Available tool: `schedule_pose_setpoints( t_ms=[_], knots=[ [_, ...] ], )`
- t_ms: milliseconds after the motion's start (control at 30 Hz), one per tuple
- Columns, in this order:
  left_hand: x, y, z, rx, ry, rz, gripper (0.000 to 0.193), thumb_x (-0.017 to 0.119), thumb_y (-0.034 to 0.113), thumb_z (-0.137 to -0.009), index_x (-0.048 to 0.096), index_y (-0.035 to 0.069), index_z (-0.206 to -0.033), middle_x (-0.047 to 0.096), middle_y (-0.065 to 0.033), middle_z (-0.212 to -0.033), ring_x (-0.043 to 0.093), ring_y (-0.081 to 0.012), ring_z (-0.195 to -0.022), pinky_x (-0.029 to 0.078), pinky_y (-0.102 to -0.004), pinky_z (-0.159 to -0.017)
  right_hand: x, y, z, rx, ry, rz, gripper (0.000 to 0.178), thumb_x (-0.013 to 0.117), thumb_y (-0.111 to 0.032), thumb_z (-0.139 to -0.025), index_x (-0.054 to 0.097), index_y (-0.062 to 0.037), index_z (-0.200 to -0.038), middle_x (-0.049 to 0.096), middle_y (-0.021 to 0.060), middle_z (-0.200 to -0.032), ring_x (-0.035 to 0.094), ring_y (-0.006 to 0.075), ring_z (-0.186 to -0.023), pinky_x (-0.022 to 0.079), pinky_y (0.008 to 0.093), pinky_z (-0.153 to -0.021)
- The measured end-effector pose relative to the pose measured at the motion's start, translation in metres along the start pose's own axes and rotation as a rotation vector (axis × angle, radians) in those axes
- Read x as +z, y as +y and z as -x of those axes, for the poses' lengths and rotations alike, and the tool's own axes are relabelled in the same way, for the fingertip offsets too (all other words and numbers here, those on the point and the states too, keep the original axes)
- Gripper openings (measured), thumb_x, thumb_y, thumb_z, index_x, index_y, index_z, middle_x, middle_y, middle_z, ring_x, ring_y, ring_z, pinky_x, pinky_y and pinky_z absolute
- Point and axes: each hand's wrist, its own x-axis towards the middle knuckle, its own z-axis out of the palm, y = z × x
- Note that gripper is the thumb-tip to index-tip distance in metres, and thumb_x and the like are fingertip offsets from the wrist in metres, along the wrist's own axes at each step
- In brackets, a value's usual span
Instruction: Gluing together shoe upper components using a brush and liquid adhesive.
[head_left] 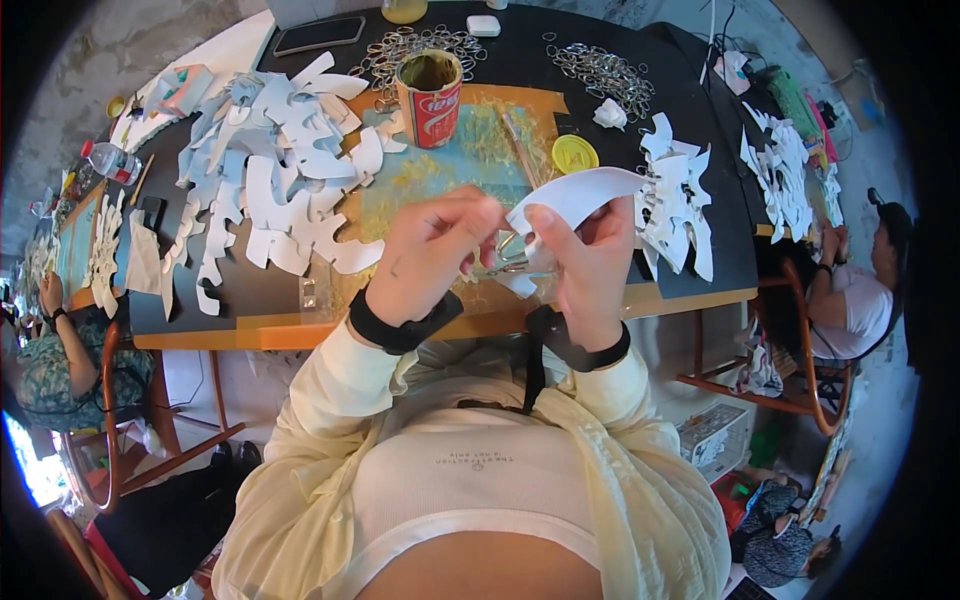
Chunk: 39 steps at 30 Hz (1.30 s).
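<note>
Over the table's near edge, my right hand (592, 262) grips a curved white cut piece (580, 196), thumb on top and fingers beneath. The piece looks thin and flexible, like leather or card. My left hand (435, 245) pinches at its left end, with the fingertips partly hidden. Metal rings (512, 262) show just below the piece, between my hands; I cannot tell whether they are attached to it. Beyond lies a glue-smeared board (400, 190) with a brush (520, 150) on it.
A red can (430, 105) with brownish residue stands behind my hands, beside a yellow lid (575, 154). White cut pieces (285, 175) heap up at left; more pieces (672, 205) lie at right. Metal rings (600, 75) and a phone (318, 36) sit farther back. People sit on both sides.
</note>
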Motion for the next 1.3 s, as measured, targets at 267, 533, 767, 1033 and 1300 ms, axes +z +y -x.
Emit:
schedule_pose_setpoints(
  t_ms=[267,533,767,1033,1300],
  knots=[
    [-0.004,-0.008,-0.013,-0.01,0.105,-0.012,0.017,0.07,0.016,-0.082,0.066,0.0,-0.076,0.059,0.0015,-0.07,0.051,-0.0049,-0.064,0.039,-0.0196,-0.06,-0.006,0.009,-0.007,-0.011,-0.026,-0.11,0.049,0.073,-0.01,-0.078,0.046,-0.0015,-0.117,0.063,0.0069,-0.095,0.061,0.0124,-0.085,0.05,0.0263,-0.075],
    [-0.016,0.006,-0.033,0.015,-0.009,-0.171,0.019,0.071,0.018,-0.081,0.067,0.0,-0.076,0.063,-0.0005,-0.071,0.052,-0.0046,-0.062,0.041,-0.0197,-0.058,-0.016,0.003,-0.01,0.29,-0.264,0.262,0.022,0.07,-0.011,-0.081,0.068,0.0009,-0.099,0.067,0.0023,-0.087,0.057,0.0038,-0.075,0.045,0.0197,-0.063],
    [-0.009,0.002,-0.026,0.045,0.052,-0.102,0.024,0.071,0.022,-0.083,0.067,-0.001,-0.082,0.063,-0.0019,-0.071,0.055,-0.0055,-0.064,0.043,-0.0198,-0.059,-0.021,0.01,-0.012,0.177,-0.238,0.28,0.019,0.068,-0.008,-0.083,0.069,0.0004,-0.099,0.067,0.0011,-0.088,0.057,0.0039,-0.075,0.045,0.0196,-0.063],
    [-0.015,0.004,-0.025,0.033,0.022,-0.104,0.019,0.068,0.019,-0.084,0.064,0.001,-0.082,0.064,-0.003,-0.074,0.057,-0.0071,-0.065,0.044,-0.0202,-0.06,-0.023,0.009,-0.015,0.227,-0.355,0.135,0.024,0.069,-0.01,-0.083,0.066,0.0004,-0.104,0.067,0.0033,-0.093,0.059,0.0069,-0.079,0.047,0.0204,-0.069],
    [-0.018,0.007,-0.029,0.094,-0.015,-0.117,0.022,0.07,0.019,-0.083,0.066,-0.003,-0.081,0.065,-0.005,-0.071,0.059,-0.0068,-0.062,0.046,-0.0189,-0.056,-0.006,0.006,-0.013,0.183,-0.272,0.125,0.032,0.067,-0.004,-0.082,0.058,0.003,-0.113,0.066,0.0098,-0.1,0.065,0.0169,-0.088,0.053,0.027,-0.073]
  ],
)
